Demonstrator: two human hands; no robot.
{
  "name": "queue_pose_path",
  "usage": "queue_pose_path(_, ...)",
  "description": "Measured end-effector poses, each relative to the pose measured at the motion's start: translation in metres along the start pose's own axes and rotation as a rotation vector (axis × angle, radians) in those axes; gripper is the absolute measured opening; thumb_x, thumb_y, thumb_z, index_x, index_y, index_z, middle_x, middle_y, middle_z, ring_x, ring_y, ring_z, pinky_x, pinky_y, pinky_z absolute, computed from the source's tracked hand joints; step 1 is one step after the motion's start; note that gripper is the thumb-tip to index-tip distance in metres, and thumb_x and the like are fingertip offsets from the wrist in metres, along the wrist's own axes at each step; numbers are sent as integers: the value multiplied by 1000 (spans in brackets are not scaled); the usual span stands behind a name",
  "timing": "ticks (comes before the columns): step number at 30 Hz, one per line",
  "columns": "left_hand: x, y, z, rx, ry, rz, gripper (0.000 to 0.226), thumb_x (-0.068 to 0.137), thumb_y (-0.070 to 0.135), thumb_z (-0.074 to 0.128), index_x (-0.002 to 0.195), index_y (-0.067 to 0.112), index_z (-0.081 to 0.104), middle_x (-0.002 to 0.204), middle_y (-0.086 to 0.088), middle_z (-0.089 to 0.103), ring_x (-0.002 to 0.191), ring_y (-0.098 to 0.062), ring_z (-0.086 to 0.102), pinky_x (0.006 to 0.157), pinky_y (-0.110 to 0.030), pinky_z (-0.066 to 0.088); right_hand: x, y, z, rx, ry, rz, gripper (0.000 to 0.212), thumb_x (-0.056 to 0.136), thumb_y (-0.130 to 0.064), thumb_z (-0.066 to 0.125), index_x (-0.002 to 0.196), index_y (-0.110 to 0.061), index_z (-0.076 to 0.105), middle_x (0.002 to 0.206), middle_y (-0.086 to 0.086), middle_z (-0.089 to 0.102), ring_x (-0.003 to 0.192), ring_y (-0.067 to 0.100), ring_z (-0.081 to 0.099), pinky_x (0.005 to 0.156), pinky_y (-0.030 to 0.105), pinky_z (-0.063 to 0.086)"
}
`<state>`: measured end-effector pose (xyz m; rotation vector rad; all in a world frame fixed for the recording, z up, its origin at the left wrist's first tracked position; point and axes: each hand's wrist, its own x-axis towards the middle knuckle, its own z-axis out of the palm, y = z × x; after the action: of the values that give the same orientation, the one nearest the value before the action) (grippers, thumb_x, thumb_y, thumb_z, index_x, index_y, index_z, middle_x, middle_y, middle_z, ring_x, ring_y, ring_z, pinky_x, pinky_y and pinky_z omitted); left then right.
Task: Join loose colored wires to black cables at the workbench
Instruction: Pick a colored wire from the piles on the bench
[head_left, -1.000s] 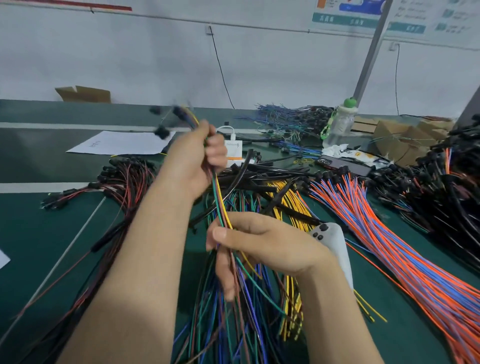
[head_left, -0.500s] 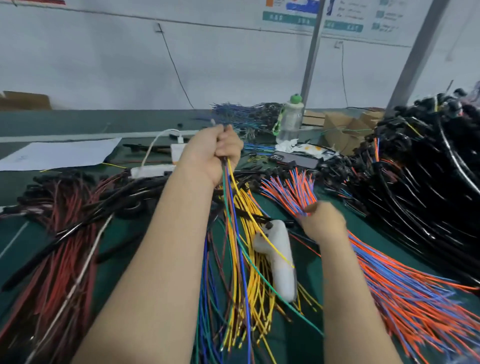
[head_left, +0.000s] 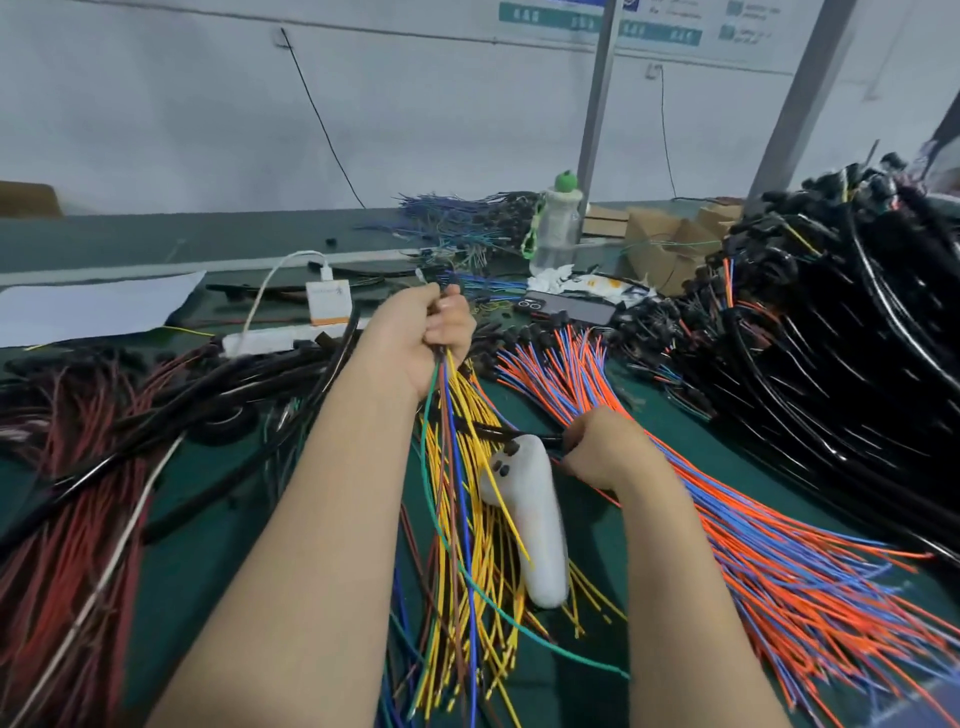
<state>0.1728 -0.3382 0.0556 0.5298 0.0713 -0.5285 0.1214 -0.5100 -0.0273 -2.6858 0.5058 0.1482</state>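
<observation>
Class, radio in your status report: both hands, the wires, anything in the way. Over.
Left hand grips raised mixed wire bundle. Right hand grips black cable. White handheld device lies between forearms, on yellow wires.

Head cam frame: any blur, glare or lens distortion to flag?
Head view: wide-angle lens tilts the post and stretches the forearms; black cable pile at right is motion-smeared with streaky glare; red wires at left soft; left hand on its wire bundle and right hand on a black cable are fairly sharp; light flat, no hard shadows.
</observation>
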Motion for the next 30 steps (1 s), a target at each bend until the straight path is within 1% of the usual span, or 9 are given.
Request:
queue_pose_path(3,-2,-1,-1,29,10,-1,34,103,21,29,75,8,42,44,2,35,26,-4,27,24,-15,22,-1,-7,3,-84,-20,27,36,87,-19,56,122,-11,59,128,18,56,117,35,53,97,41,47)
queue_pose_path(8,-4,-1,-2,27,8,-1,35,104,21,29,75,8,43,44,2,35,26,-3,28,24,-14,22,-4,-14,6,-116,46,92,36,92,-20,52,126,-8,51,134,18,48,123,38,46,98,42,40)
queue_pose_path(12,-6,0,-4,49,25,-4,35,104,21,29,74,8,43,44,1,37,25,-4,28,23,-14,21,-8,-16,8,47,189,111,37,94,-23,53,126,-4,51,135,20,43,125,38,43,101,44,36)
queue_pose_path(17,-7,-7,-17,340,174,73,35,104,21,30,75,8,45,63,0,47,30,-1,34,26,-10,24,-9,-17,-11,461,507,53,24,96,-7,45,116,6,42,118,29,57,110,41,54,78,37,37)
queue_pose_path(19,-7,-18,-19,468,229,104,35,104,21,31,79,5,48,70,-6,55,33,-4,45,30,-13,37,-10,-24,-19,573,578,1,21,98,-8,42,115,4,41,112,28,61,105,39,57,74,35,36)
queue_pose_path(21,-7,-31,-19,558,235,106,32,105,22,29,88,3,50,78,-12,61,46,-10,58,46,-22,52,-13,-35,-25,665,630,-81,18,99,-9,41,112,2,42,107,24,64,98,35,60,68,29,32)
queue_pose_path(23,-6,-40,-17,585,200,78,32,105,23,27,95,4,51,81,-10,63,56,-14,63,61,-27,52,-18,-47,-27,653,609,-198,13,98,-10,42,108,-1,45,101,18,66,89,30,59,63,27,27)
queue_pose_path(27,-5,-41,-10,511,160,129,34,104,25,30,86,10,55,64,2,71,43,-8,61,51,-23,48,-25,-68,-18,432,368,-389,6,94,-14,52,98,-10,54,94,8,61,87,26,55,64,26,29)
queue_pose_path(30,-12,-24,0,387,173,288,31,105,23,30,78,14,44,50,2,64,47,-12,64,59,-28,45,-29,-70,-15,515,341,-450,18,94,-27,55,81,-16,53,78,-2,60,77,21,54,61,29,31)
